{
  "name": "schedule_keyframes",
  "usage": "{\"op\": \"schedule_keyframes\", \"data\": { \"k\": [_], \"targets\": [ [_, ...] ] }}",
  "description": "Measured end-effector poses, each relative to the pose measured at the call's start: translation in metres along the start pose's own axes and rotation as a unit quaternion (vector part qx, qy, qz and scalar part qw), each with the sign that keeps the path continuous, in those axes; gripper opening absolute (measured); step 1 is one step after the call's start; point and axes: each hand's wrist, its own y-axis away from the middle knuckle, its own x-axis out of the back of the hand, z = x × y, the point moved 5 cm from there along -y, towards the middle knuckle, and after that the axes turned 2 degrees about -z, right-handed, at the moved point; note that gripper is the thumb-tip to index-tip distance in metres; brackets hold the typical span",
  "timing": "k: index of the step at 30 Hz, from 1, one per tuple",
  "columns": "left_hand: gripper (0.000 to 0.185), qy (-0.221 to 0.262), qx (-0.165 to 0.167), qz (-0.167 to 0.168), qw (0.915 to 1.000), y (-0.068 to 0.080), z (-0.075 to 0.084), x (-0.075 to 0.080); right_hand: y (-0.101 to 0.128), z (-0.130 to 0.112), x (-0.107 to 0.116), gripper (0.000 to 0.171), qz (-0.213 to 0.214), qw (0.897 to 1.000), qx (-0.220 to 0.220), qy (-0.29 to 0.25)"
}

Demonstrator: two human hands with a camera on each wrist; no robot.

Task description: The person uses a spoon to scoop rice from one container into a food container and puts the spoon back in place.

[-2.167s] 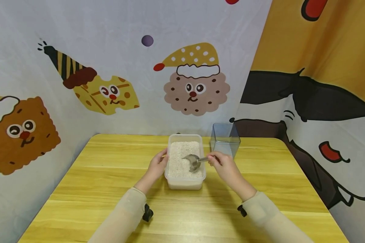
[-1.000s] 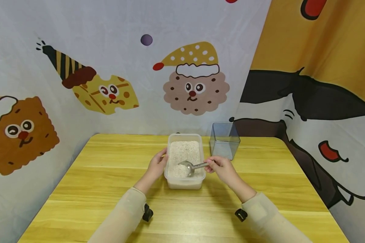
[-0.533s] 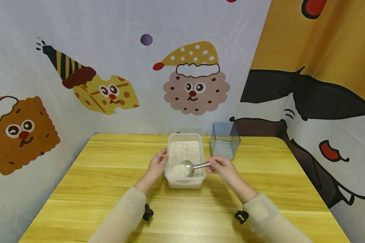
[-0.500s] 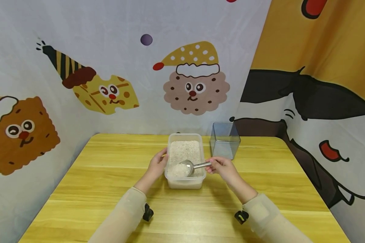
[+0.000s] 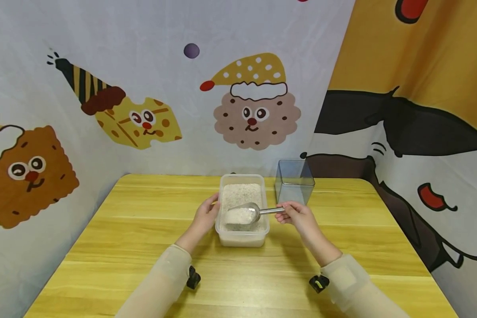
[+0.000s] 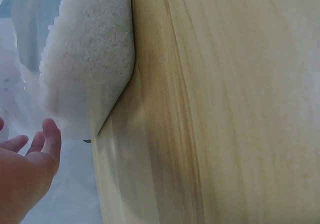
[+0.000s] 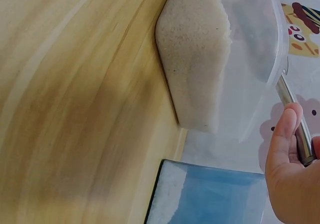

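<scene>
A translucent white tub [image 5: 221, 229] of rice stands mid-table. My right hand [image 5: 293, 214] pinches the handle of a metal scoop [image 5: 244, 213], which hangs level just above the rice with a heap of rice in its bowl. In the right wrist view the right hand [image 7: 292, 184] has thumb and fingers curled around the scoop handle [image 7: 295, 121], beside the tub [image 7: 200, 59]. My left hand [image 5: 205, 215] rests with relaxed fingers against the tub's left wall. The left wrist view shows those fingers [image 6: 47, 141] loosely extended beside the tub [image 6: 90, 74].
A clear blue-grey square box [image 5: 294, 181] stands behind and right of the tub, close to my right hand; its bottom shows a thin layer of rice [image 7: 170, 194]. The yellow wooden table [image 5: 143, 229] is boxed in by cartoon-printed cloth walls at the back and both sides.
The scoop dug into the rice at the tub's near end, then rose level with a load of rice. My right hand lifted slightly with it; my left hand stayed put.
</scene>
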Motion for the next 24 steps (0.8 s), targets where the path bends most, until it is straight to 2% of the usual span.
{"op": "schedule_keyframes", "data": {
  "k": [11, 19, 21, 24],
  "targets": [
    [0.044, 0.004, -0.015, 0.005, 0.9999, -0.002, -0.001, 0.0, 0.001, 0.009, 0.01, 0.038, -0.005, 0.999, -0.022, -0.026],
    [0.044, 0.024, -0.025, -0.014, 0.9993, 0.011, 0.027, 0.003, 0.001, 0.012, 0.016, 0.039, 0.0, 0.998, -0.032, -0.06],
    [0.044, 0.022, -0.028, -0.013, 0.9993, 0.011, 0.025, 0.003, 0.001, 0.012, 0.018, 0.039, 0.003, 0.997, -0.033, -0.066],
    [0.044, 0.015, -0.027, -0.006, 0.9995, 0.006, 0.014, 0.002, 0.002, 0.012, 0.021, 0.04, 0.003, 0.997, -0.033, -0.07]
  ]
}}
